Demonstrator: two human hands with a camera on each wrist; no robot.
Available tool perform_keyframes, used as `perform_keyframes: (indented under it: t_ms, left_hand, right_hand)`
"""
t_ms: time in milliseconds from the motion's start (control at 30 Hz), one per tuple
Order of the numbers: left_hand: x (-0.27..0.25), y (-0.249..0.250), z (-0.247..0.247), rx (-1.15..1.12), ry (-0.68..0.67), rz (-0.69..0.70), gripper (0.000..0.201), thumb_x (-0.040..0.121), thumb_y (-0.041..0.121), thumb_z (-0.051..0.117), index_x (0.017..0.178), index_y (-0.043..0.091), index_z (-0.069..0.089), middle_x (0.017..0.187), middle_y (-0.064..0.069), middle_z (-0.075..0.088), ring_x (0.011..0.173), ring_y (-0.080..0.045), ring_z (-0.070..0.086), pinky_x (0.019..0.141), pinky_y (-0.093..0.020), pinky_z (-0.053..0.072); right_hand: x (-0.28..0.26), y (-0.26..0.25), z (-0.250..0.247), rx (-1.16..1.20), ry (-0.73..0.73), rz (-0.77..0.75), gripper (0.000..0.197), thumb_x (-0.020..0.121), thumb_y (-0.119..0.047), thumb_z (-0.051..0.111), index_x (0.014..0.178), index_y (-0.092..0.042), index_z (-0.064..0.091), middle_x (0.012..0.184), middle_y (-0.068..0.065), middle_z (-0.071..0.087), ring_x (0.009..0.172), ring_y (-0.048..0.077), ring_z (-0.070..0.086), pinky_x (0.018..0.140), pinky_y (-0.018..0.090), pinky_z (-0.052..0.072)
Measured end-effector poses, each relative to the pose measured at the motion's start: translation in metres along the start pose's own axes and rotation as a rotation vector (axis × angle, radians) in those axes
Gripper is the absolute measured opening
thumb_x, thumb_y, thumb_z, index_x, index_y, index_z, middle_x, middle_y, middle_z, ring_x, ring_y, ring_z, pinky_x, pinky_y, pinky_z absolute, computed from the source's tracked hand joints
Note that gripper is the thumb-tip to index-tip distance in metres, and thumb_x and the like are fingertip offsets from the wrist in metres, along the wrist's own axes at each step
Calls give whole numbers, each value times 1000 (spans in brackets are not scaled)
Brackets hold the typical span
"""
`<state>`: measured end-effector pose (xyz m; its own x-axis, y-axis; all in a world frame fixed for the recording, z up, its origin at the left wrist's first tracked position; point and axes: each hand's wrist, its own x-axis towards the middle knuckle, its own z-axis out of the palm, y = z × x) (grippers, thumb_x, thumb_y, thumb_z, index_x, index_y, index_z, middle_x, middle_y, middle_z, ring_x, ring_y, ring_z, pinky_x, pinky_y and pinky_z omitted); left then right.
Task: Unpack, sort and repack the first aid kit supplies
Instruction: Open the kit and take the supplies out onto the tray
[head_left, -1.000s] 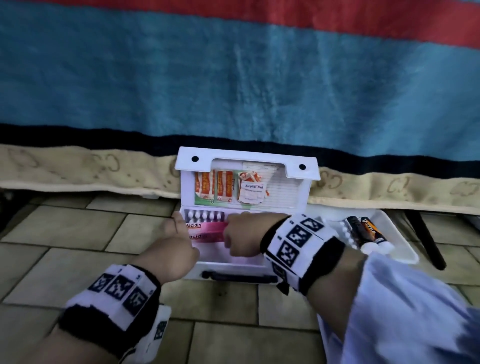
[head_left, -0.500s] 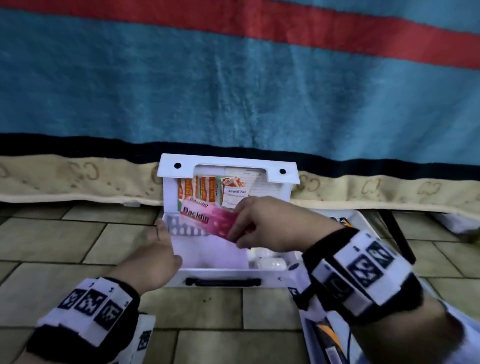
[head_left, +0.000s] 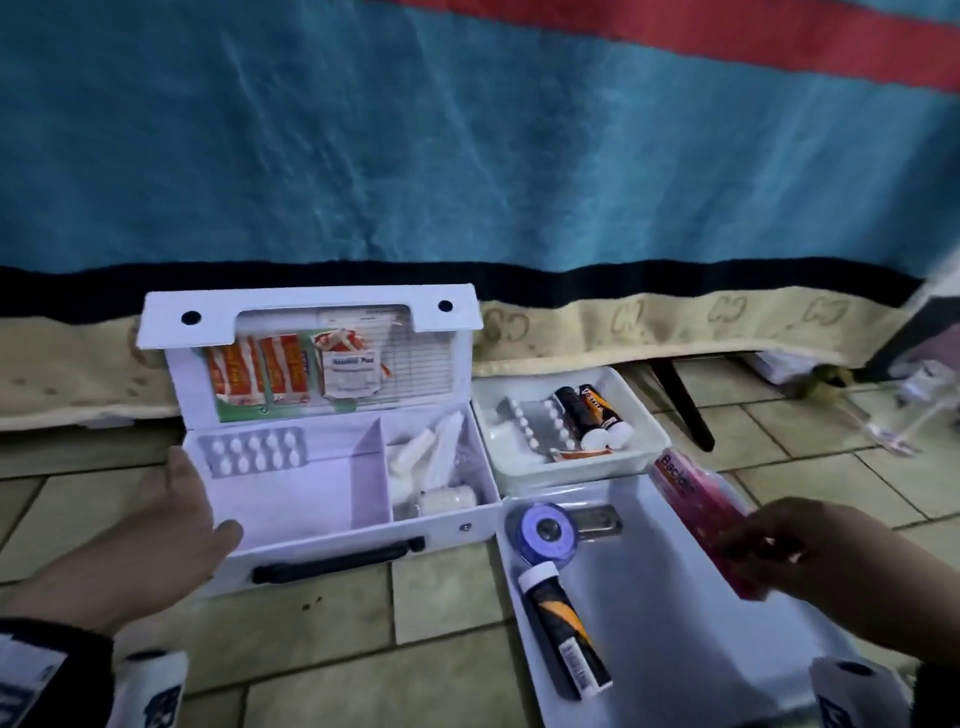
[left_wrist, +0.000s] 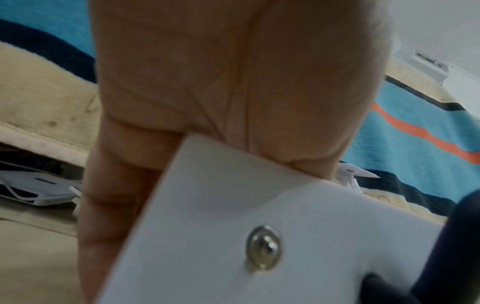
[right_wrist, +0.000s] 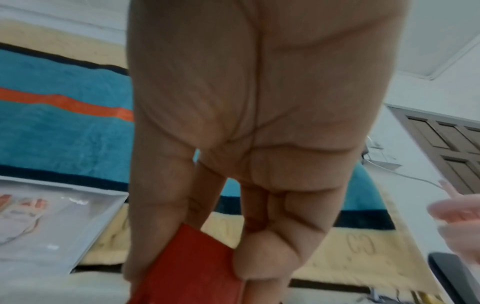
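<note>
Right hand (head_left: 810, 551) pinches the slim pink "Bacidin" box (head_left: 696, 512); left hand (head_left: 171, 525), fingers straight, steadies the kit (head_left: 363, 535).

The pink box (head_left: 701, 519) has left the first aid kit (head_left: 332, 467): a second ago it lay in the left compartment under both hands, then the right hand (head_left: 810, 561) lifted it, and now it is held over the near white tray (head_left: 675, 597) to the kit's right. The blister pack (head_left: 254, 451) it covered lies exposed. The left hand (head_left: 171, 525) now rests against the kit's left wall.
</note>
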<state>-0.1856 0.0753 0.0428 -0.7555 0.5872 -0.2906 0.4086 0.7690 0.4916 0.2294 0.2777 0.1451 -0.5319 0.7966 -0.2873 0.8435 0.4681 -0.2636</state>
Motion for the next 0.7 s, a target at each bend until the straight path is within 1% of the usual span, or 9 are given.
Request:
perform_keyframes:
  t_ms: [67, 100, 200, 300, 400, 467, 533, 633, 700]
  left_hand:
    - [20, -15, 5, -45, -15, -13, 99, 82, 31, 60, 149, 5, -8, 154, -24, 10, 125, -38, 40, 90, -34, 33]
    - [26, -20, 8, -41, -4, -10, 99, 83, 29, 60, 148, 4, -10, 154, -24, 11, 127, -38, 38, 91, -36, 37]
    - [7, -3, 5, 97, 31, 10, 86, 89, 15, 58, 147, -4, -2, 150, -31, 14, 135, -44, 24, 103, -45, 33]
    - [-2, 5, 7, 113, 22, 25, 79, 92, 15, 55, 147, -2, 0, 151, -30, 11, 136, -45, 23, 108, -46, 29]
    - [1, 6, 4, 107, -38, -7, 86, 95, 22, 50, 145, -2, -16, 155, -24, -3, 140, -38, 18, 98, -37, 33]
    - [-1, 8, 1, 112, -65, -28, 89, 96, 25, 47, 142, -2, -24, 155, -21, -12, 141, -34, 16, 89, -31, 34]
    - [-5, 13, -1, 141, -96, -47, 86, 98, 25, 42, 140, -4, -27, 153, -23, -18, 143, -34, 12, 88, -28, 37]
    - [-16, 21, -2, 168, -65, -24, 79, 99, 22, 42, 142, -8, -18, 153, -28, -8, 142, -36, 12, 103, -31, 33]
    - [-20, 22, -3, 137, -23, 20, 80, 95, 20, 48, 146, -2, -10, 154, -25, 2, 140, -37, 19, 107, -36, 30]
  right_hand:
    - [-2, 4, 10, 3, -48, 48, 23, 79, -19, 68, 70, -40, 72, 65, -20, 68, 66, -5, 62, 67, 11, 46]
    - [-1, 5, 14, -4, -47, 63, 19, 79, -20, 69, 71, -36, 73, 68, -15, 69, 68, -6, 60, 65, 10, 44]
    - [4, 5, 25, -27, -51, 42, 12, 77, -16, 70, 73, -27, 74, 78, -1, 69, 73, 4, 63, 70, 19, 49]
    - [7, 0, 30, -3, -81, -38, 26, 78, -15, 70, 75, -41, 70, 81, -14, 69, 82, 3, 61, 74, 20, 48]
    - [11, -8, 25, -36, -83, -37, 37, 83, -22, 67, 64, -53, 61, 87, -19, 65, 82, 4, 58, 74, 17, 45]
    - [15, -22, 14, -72, 0, -67, 33, 85, -29, 65, 75, -58, 51, 99, -18, 59, 83, 0, 55, 72, 15, 42]
    - [21, -52, 0, -67, 84, -167, 22, 85, -34, 64, 92, -54, 59, 106, -17, 59, 84, -2, 56, 68, 12, 39]
    - [33, -115, -10, -16, 32, -396, 25, 85, -39, 61, 110, -45, 60, 107, -22, 58, 84, -7, 55, 65, 5, 38]
    - [47, -161, -4, -75, -57, -528, 35, 87, -42, 58, 122, -40, 54, 115, -17, 58, 96, -3, 55, 75, 10, 41]
